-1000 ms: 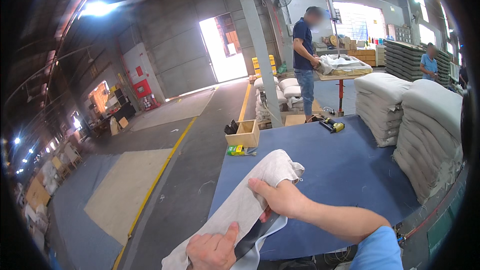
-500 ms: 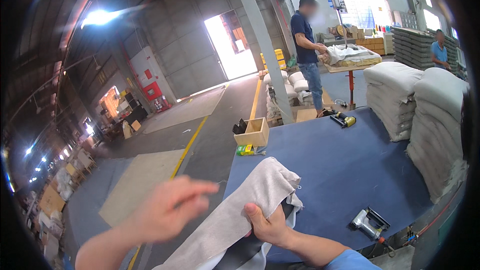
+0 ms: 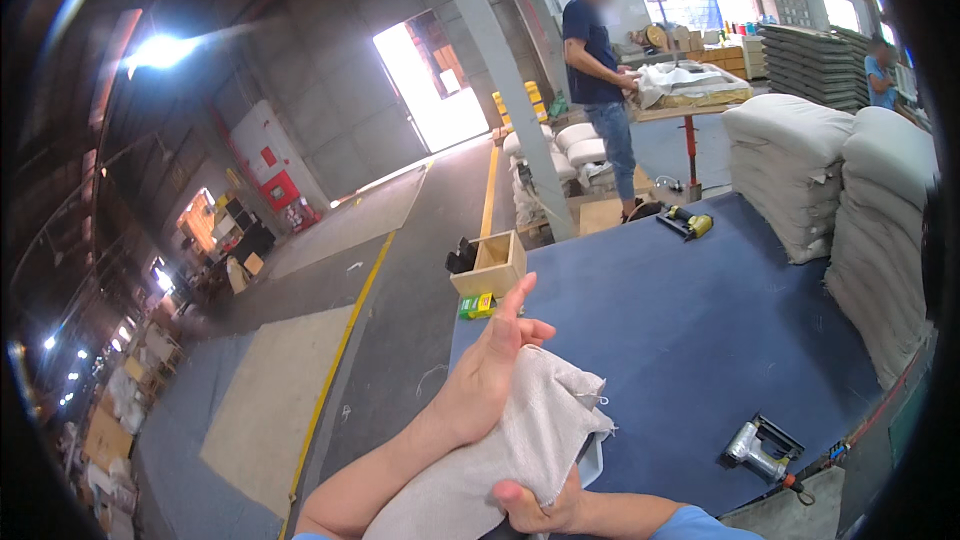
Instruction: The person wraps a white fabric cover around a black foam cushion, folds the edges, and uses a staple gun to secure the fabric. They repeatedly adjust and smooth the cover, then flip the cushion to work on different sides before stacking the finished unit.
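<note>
A light grey fabric-covered piece point(image 3: 545, 395) slants up from the lower edge, over the near left part of the blue-topped table point(image 3: 640, 330). Loose threads and a raw fabric edge show at its far right corner. My right hand point(image 3: 545, 505) grips its right side, thumb on top and the other fingers hidden beneath. Fingers stretched out, my left hand point(image 3: 490, 370) rests its edge against the fabric's left side near the far end. A dark surface and a pale rim show under the cloth beside my right hand.
A silver staple gun point(image 3: 762, 452) lies at the right; a yellow-black one point(image 3: 686, 223) lies farther back. A wooden box point(image 3: 492, 265) and a green-yellow carton point(image 3: 477, 307) stand at the left edge. Stacked cushions point(image 3: 790, 175) line the right. A co-worker point(image 3: 600, 80) handles fabric beyond.
My left hand has moved right from the air onto the fabric's left side. The piece and my right hand sit slightly lower in view. The view has shifted somewhat.
</note>
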